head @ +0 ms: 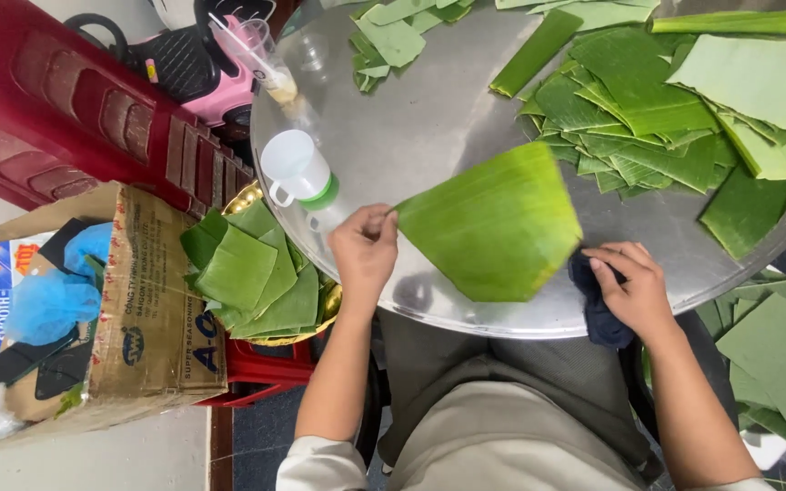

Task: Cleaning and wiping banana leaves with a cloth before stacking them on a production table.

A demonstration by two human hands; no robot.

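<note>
A large piece of green banana leaf (493, 223) lies flat near the front edge of a round metal table (420, 118). My left hand (364, 255) pinches the leaf's left corner. At the leaf's right edge, my right hand (629, 286) presses a dark blue cloth (593, 305) against the table's rim. A heap of cut leaf pieces (657, 109) lies at the back right of the table. A second small pile of leaf scraps (393, 36) sits at the back.
A white cup with a green base (297, 168) stands at the table's left. To the left of the table a tray holds stacked leaf squares (252, 273), beside a cardboard box (138, 300) and a red plastic chair (75, 109). More leaves (780, 355) lie at the lower right.
</note>
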